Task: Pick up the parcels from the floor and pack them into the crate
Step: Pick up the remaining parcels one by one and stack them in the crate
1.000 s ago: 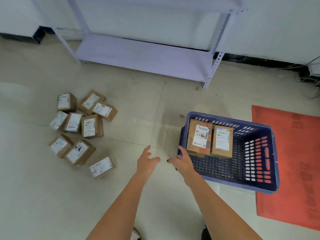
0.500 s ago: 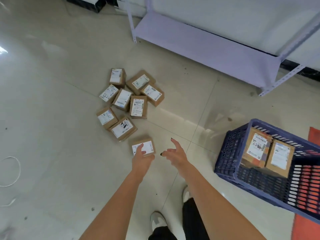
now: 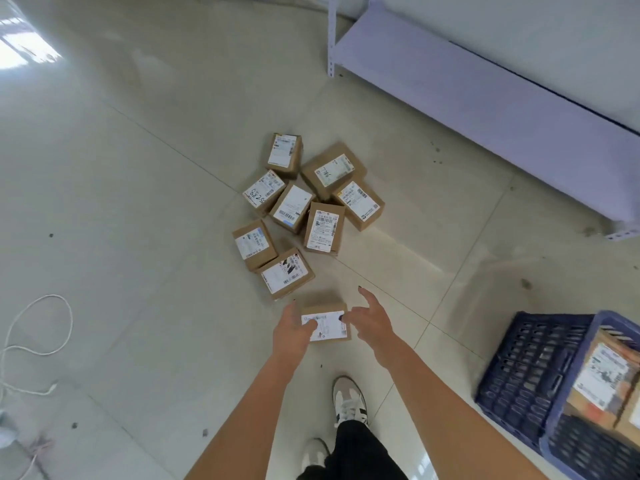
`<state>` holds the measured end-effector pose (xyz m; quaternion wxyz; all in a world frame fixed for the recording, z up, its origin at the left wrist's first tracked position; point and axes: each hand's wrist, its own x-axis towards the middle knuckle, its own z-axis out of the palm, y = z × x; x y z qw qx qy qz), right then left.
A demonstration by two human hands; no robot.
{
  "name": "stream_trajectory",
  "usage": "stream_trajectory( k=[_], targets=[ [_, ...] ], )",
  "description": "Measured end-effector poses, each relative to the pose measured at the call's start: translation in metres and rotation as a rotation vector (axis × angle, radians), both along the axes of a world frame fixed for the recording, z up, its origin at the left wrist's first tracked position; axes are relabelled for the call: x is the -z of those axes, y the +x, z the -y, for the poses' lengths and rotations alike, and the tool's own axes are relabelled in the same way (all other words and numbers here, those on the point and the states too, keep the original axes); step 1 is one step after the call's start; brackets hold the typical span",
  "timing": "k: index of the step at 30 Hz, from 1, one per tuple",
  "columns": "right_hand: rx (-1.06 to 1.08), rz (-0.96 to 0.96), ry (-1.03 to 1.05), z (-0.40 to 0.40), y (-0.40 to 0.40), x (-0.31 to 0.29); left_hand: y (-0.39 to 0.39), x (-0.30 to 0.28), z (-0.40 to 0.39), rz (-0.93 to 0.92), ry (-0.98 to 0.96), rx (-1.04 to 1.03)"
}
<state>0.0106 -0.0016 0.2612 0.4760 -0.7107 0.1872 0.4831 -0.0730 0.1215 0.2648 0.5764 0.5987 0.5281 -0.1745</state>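
Note:
Several brown cardboard parcels (image 3: 324, 228) with white labels lie clustered on the tiled floor. One parcel (image 3: 330, 328) sits apart, nearest to me. My left hand (image 3: 293, 333) grips its left side, thumb across the label. Beside its right edge is my right hand (image 3: 371, 324), fingers spread and the thumb tip touching the label. The blue plastic crate (image 3: 530, 370) stands at the lower right, with two labelled parcels (image 3: 604, 375) leaning inside it.
A pale metal shelf unit (image 3: 467, 84) runs along the wall at the upper right. A white cord (image 3: 41, 327) loops on the floor at the left. My shoes (image 3: 348, 400) stand just behind the nearest parcel.
My view swung left from the crate to the parcel pile. Both hands moved away from the crate and down onto the nearest parcel; the left hand now holds it.

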Motion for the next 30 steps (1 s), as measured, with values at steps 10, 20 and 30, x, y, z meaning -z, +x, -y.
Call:
stream_trajectory(
  k=[10, 20, 30],
  targets=[
    [0.032, 0.036, -0.017, -0.065, 0.066, 0.062, 0.084, 0.067, -0.056, -0.024, 0.010, 0.046],
    [0.030, 0.051, -0.059, -0.086, 0.101, 0.183, 0.146, 0.181, -0.086, -0.021, 0.134, 0.215],
    [0.032, 0.206, -0.107, -0.115, 0.141, 0.289, 0.195, 0.277, -0.113, -0.050, 0.290, 0.405]
  ],
)
